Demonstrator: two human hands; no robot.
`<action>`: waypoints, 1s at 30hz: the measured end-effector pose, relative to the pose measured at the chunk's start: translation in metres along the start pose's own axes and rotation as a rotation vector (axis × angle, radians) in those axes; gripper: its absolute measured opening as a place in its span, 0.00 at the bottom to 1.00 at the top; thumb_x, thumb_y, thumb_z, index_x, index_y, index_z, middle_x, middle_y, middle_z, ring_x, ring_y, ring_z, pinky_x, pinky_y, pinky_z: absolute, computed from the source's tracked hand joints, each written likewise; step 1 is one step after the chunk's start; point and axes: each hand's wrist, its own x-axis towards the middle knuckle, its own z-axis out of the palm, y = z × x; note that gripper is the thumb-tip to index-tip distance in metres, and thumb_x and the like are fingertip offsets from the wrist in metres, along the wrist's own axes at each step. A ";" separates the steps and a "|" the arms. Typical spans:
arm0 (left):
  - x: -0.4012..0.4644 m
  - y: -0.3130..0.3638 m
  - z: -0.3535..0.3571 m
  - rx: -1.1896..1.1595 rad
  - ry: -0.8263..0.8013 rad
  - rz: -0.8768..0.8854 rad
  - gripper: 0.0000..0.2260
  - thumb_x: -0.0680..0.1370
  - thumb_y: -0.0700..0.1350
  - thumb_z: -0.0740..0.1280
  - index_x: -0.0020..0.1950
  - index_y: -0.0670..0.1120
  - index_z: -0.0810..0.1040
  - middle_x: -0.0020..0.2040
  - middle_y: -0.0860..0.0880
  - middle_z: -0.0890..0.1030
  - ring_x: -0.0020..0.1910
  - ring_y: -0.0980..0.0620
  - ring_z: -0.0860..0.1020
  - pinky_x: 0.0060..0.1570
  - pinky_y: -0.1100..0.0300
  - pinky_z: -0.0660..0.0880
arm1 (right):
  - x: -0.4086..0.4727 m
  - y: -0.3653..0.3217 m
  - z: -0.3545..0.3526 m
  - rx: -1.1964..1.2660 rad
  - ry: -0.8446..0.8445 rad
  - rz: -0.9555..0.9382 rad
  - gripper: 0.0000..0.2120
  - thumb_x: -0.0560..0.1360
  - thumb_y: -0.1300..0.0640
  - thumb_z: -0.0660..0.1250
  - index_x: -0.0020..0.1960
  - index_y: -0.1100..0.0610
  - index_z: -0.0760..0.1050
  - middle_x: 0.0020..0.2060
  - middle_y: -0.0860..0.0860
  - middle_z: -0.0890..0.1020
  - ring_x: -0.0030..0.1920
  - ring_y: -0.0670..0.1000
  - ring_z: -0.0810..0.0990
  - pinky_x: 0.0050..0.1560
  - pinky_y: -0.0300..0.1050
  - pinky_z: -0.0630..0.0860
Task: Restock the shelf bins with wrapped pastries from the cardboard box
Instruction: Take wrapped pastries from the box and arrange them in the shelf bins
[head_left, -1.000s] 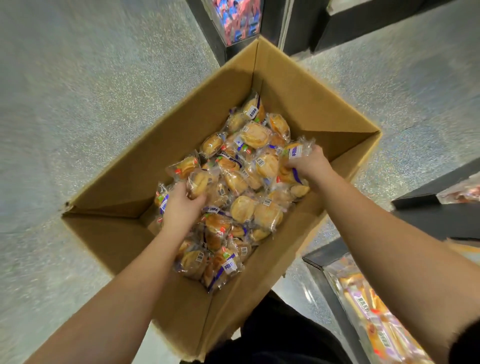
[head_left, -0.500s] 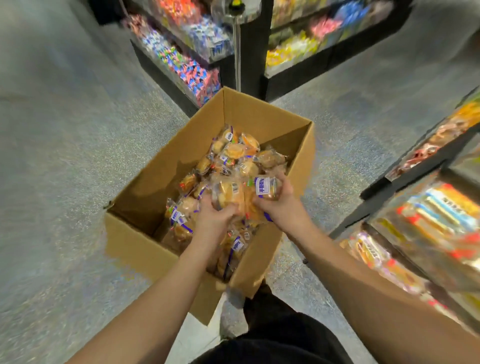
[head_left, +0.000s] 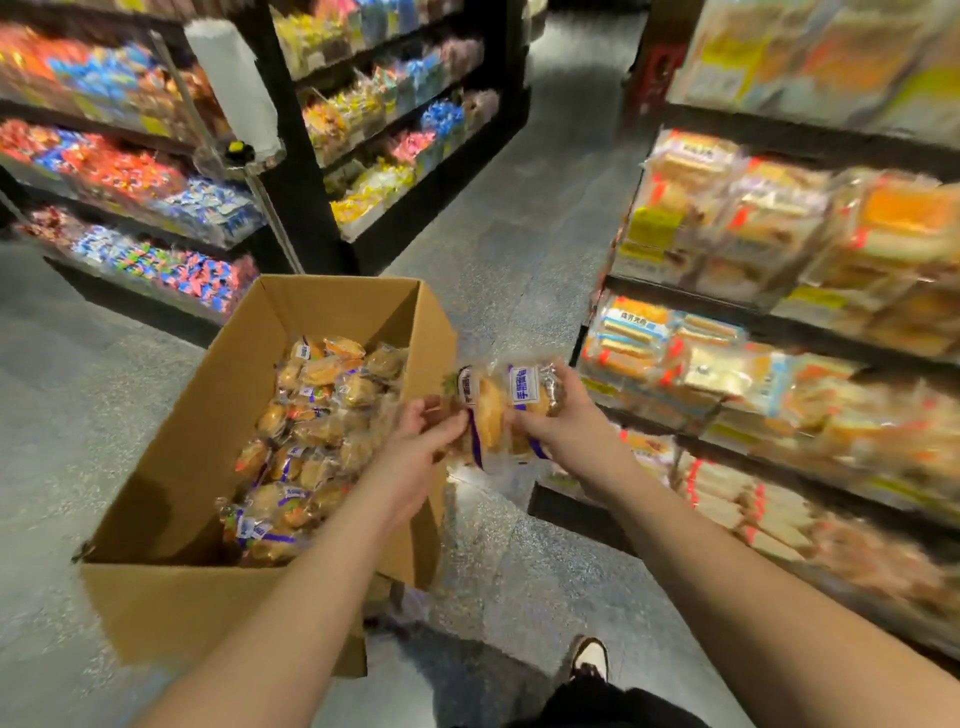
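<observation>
An open cardboard box (head_left: 171, 467) stands on the floor, holding many clear-wrapped golden pastries (head_left: 317, 436) with purple labels. Just past the box's right wall, both hands hold up a bunch of wrapped pastries (head_left: 498, 410). My left hand (head_left: 421, 447) grips the bunch from the left side. My right hand (head_left: 556, 421) grips it from the right and below. The bunch is in the air between the box and the shelf bins (head_left: 737, 395) on the right, which hold packaged baked goods.
Black shelves of colourful sweets (head_left: 156, 208) stand behind the box, with a metal pole (head_left: 270, 208) in front of them. A grey floor aisle (head_left: 519, 244) runs between the shelf units. My shoe (head_left: 589, 657) shows at the bottom.
Both hands lifted a bunch of pastries out of the box and carried it right, past the box wall toward the shelves. The view tilted up, revealing the shelves.
</observation>
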 end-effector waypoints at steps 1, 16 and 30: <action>0.000 0.003 0.015 -0.001 -0.084 -0.030 0.26 0.68 0.50 0.75 0.64 0.47 0.73 0.58 0.46 0.83 0.62 0.45 0.77 0.69 0.47 0.66 | -0.006 0.003 -0.015 0.014 0.013 -0.003 0.42 0.71 0.56 0.77 0.77 0.50 0.57 0.55 0.47 0.84 0.51 0.46 0.84 0.55 0.48 0.81; 0.002 -0.018 0.336 0.523 -0.625 0.056 0.23 0.67 0.49 0.74 0.61 0.50 0.75 0.54 0.51 0.85 0.53 0.51 0.83 0.55 0.51 0.79 | -0.156 0.107 -0.361 0.261 0.449 0.069 0.35 0.74 0.61 0.73 0.76 0.54 0.61 0.57 0.49 0.82 0.49 0.41 0.84 0.46 0.35 0.79; -0.050 -0.052 0.655 1.316 -1.195 0.401 0.29 0.69 0.60 0.74 0.68 0.60 0.69 0.67 0.65 0.68 0.65 0.61 0.70 0.69 0.60 0.65 | -0.290 0.184 -0.603 0.593 0.654 -0.124 0.30 0.71 0.58 0.75 0.70 0.55 0.69 0.62 0.57 0.80 0.63 0.57 0.79 0.67 0.60 0.74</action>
